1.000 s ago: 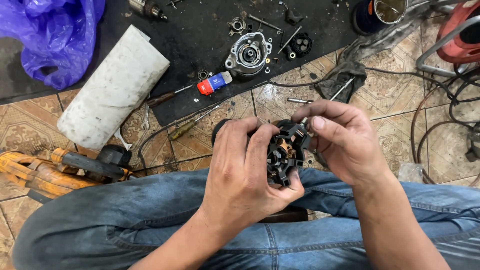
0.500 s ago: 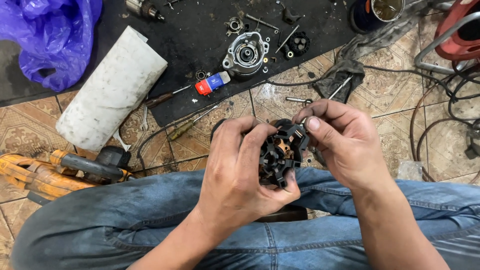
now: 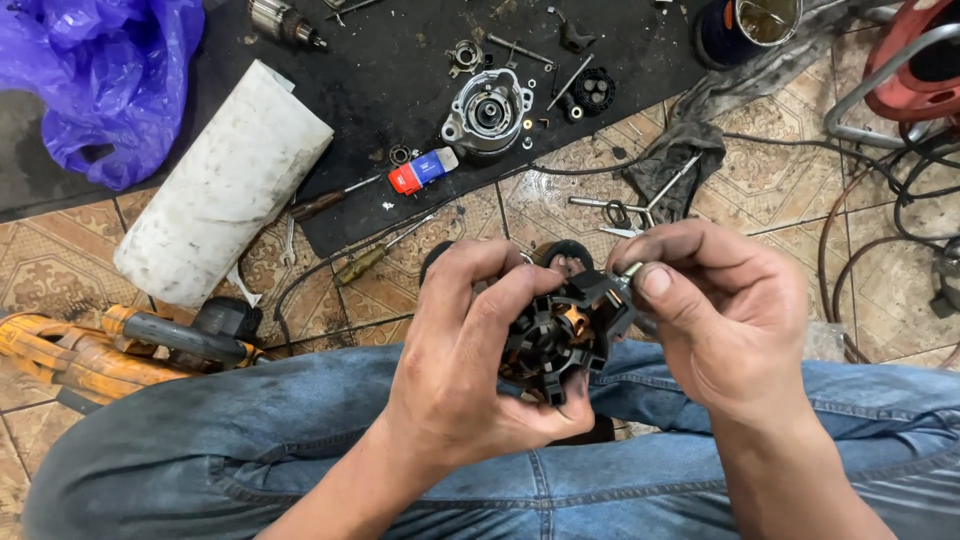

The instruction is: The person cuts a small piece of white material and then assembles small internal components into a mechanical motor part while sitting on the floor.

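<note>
Black plastic motor part sat cupped in the left hand, steadied near the jeans, while the right hand pinched its edge.

Both hands raised over the lap, close together. Left hand curled, fingers wrapped in a grip, thumb forward. Right hand pinching with thumb and forefinger, wrist bent inward.

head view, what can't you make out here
Head view only:
- black motor part: its lower side is hidden by the left hand.
- small metal piece: pinched by the right hand, too small to identify.
- red machine: cut off by the frame edge.
</note>
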